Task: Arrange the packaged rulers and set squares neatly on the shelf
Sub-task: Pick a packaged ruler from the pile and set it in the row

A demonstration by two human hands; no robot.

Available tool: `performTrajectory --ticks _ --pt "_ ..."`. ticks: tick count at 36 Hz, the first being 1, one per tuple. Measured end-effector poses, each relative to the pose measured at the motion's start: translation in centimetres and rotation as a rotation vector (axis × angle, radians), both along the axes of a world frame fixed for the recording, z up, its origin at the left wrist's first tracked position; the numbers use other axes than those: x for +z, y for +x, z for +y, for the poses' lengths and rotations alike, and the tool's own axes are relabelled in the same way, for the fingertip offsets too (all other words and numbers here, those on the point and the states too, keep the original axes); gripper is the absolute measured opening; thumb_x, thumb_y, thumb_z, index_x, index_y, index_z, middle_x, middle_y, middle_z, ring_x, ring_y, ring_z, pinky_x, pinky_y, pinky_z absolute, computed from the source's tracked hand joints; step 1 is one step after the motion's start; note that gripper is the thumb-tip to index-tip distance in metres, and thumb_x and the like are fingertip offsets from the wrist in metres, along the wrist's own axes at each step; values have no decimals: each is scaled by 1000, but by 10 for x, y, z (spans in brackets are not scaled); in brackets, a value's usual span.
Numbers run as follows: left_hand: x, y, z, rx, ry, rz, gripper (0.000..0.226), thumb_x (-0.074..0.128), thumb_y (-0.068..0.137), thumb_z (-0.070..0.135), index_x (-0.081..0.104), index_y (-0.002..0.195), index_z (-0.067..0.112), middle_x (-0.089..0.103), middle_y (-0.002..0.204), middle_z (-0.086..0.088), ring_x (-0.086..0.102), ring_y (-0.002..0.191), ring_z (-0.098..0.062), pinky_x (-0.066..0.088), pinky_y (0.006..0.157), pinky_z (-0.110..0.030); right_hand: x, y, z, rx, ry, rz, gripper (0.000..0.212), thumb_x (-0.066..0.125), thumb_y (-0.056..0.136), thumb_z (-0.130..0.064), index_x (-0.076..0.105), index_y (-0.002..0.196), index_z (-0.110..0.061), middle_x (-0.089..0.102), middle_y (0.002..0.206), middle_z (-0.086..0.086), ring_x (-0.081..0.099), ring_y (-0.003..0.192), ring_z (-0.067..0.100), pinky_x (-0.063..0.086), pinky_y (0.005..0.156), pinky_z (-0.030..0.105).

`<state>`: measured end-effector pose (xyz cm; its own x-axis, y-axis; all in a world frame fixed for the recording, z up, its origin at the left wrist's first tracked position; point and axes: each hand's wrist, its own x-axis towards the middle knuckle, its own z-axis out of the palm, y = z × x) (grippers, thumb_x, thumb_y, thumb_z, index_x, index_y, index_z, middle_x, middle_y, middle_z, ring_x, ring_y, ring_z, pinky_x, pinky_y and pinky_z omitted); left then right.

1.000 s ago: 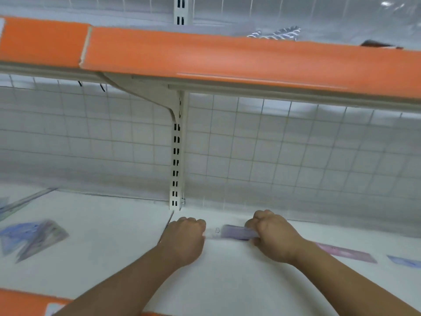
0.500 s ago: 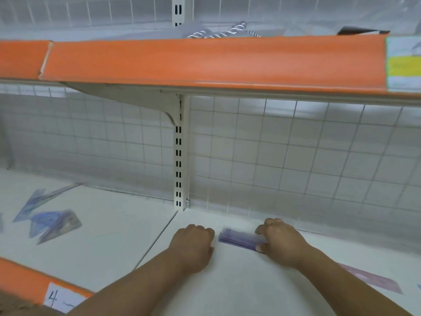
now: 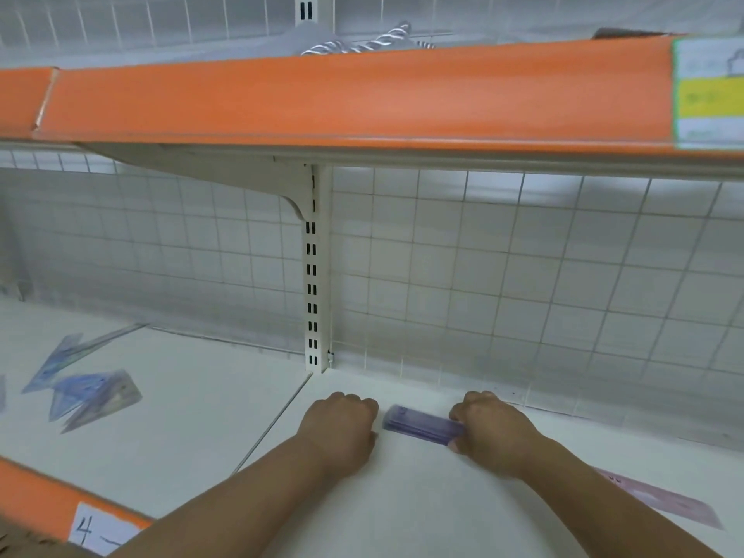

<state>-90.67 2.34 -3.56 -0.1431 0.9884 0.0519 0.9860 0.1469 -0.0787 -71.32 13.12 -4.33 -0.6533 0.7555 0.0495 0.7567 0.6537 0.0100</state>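
My right hand (image 3: 495,432) swallows the right end of the purple ruler pack (image 3: 422,426), with my fingertips tucked out of sight. My forearm hides one end of the pink pack (image 3: 676,505). The set squares (image 3: 96,396) on the left are just blur. The price label (image 3: 712,94) is cut by the edge and its print is unreadable.

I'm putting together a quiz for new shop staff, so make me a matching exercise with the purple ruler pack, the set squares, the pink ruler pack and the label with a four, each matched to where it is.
Things:
1. purple ruler pack
2. set squares
3. pink ruler pack
4. label with a 4

Places:
A. on the orange front edge, lower left
B. gripped by the right hand
C. flat on the shelf, far left
D. flat on the shelf, lower right

Pairs: 1-B, 2-C, 3-D, 4-A
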Motion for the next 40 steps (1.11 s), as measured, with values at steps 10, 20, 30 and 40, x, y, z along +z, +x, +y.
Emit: performTrajectory --ticks 10,20,30,40 --pt "3 0 0 9 -11 15 34 42 99 30 49 128 15 56 125 -7 49 118 -26 42 91 -35 -1 1 -1 9 -36 -27 14 50 92 -33 51 94 -19 40 97 -1 47 112 22 33 77 26" --pt "2 0 -4 5 -25 23 35 41 99 31 48 130 14 55 126 -7 49 118 -26 42 92 -35 -3 1 -5 -17 -44 -76 24 46 96 -28 56 110 -11 46 107 7 52 108 26 36 77 28" --pt "5 -2 -12 11 -20 18 36 41 99 30 46 131 14 55 127 -7 48 119 -26 41 93 -35 3 -3 -17 -42 -25 0 35 48 94 -44 51 113 -15 45 112 3 45 114 23 41 89 31" --pt "7 -16 -31 31 -11 28 36 41 99 29 47 131 13 55 127 -7 49 118 -26 42 91 -34 14 -36 -46 103 91 126 27 44 96 -37 59 110 -19 35 89 -6 45 107 19 37 80 28"
